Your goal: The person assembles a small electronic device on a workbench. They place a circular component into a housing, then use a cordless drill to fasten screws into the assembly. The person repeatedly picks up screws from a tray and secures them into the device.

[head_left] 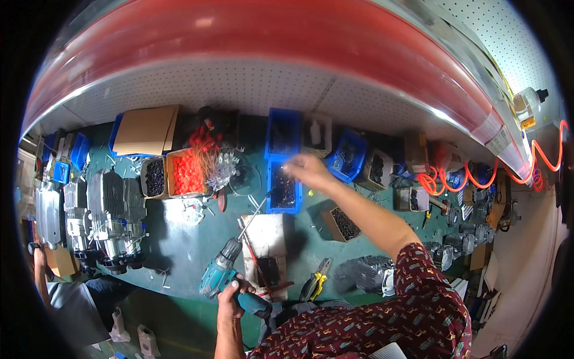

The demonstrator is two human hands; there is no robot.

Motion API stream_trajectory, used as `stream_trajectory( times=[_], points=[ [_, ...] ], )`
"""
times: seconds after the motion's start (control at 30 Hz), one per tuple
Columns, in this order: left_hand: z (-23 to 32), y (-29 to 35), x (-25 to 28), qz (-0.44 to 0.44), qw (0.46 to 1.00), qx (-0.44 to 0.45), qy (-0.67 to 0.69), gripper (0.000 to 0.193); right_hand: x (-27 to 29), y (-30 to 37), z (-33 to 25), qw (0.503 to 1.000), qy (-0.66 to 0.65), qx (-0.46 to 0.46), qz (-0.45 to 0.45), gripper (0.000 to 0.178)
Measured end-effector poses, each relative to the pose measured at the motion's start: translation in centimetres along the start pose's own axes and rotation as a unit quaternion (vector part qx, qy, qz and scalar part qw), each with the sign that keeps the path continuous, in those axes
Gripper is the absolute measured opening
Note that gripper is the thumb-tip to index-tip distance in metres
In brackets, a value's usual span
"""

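My left hand (229, 302) is wrapped round the grip of a teal cordless drill (217, 279) near the table's front edge. A long, thin bit (253, 217) points from the drill up and to the right, its tip close to a blue bin (283, 210). My right hand (308, 170) reaches over that bin, which holds small dark parts like screws. Its fingers are drawn together above the bin's far end; what they hold, if anything, is too small to make out. Below the bin lies a white block (265, 233) with a dark patch.
Yellow-handled pliers (316, 280) and a dark finned motor housing (372, 274) lie near the front edge. Boxes of red caps (187, 174) and black parts (154, 177) stand left of the bins. Grey finned housings (107, 197) crowd the left; an orange coiled hose (475, 179) hangs right.
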State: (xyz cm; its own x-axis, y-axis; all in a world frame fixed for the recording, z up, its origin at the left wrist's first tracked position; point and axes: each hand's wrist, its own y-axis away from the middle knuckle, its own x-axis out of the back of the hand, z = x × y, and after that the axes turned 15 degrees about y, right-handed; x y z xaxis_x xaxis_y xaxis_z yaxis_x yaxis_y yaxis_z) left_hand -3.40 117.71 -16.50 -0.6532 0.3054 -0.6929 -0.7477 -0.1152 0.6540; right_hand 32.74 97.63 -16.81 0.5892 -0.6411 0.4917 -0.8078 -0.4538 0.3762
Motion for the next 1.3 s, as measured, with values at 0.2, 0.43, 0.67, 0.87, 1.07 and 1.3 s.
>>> stream_trajectory(
  times=[0.2, 0.43, 0.67, 0.87, 1.07, 1.3],
  points=[
    [0.0, 0.7, 0.9, 0.024, 1.0, 0.008, -0.002, 0.033, 0.9, -10.5, 2.8, 0.868, 0.479, 0.102, 0.081, 0.031],
    [-0.8, 1.1, 0.6, 0.038, 0.999, 0.009, -0.007, 0.032, -2.4, -16.5, 4.2, 0.778, 0.617, 0.111, 0.042, 0.015],
    [-0.9, 0.9, 0.9, 0.046, 0.999, 0.021, -0.009, 0.032, -0.9, -18.4, 4.6, 0.716, 0.681, 0.138, 0.071, 0.016],
    [-0.7, 0.6, 1.2, 0.039, 0.999, 0.022, -0.017, 0.034, -0.3, -17.5, 3.4, 0.712, 0.689, 0.136, 0.023, 0.017],
    [-0.7, 0.6, 2.1, 0.042, 0.999, 0.025, -0.019, 0.035, 0.5, -19.2, 5.1, 0.735, 0.651, 0.168, 0.087, 0.017],
    [-0.7, 1.1, 2.6, 0.033, 0.999, 0.025, -0.017, 0.038, -4.1, -24.3, 8.6, 0.8, 0.45, 0.151, 0.368, 0.02]
  ],
)
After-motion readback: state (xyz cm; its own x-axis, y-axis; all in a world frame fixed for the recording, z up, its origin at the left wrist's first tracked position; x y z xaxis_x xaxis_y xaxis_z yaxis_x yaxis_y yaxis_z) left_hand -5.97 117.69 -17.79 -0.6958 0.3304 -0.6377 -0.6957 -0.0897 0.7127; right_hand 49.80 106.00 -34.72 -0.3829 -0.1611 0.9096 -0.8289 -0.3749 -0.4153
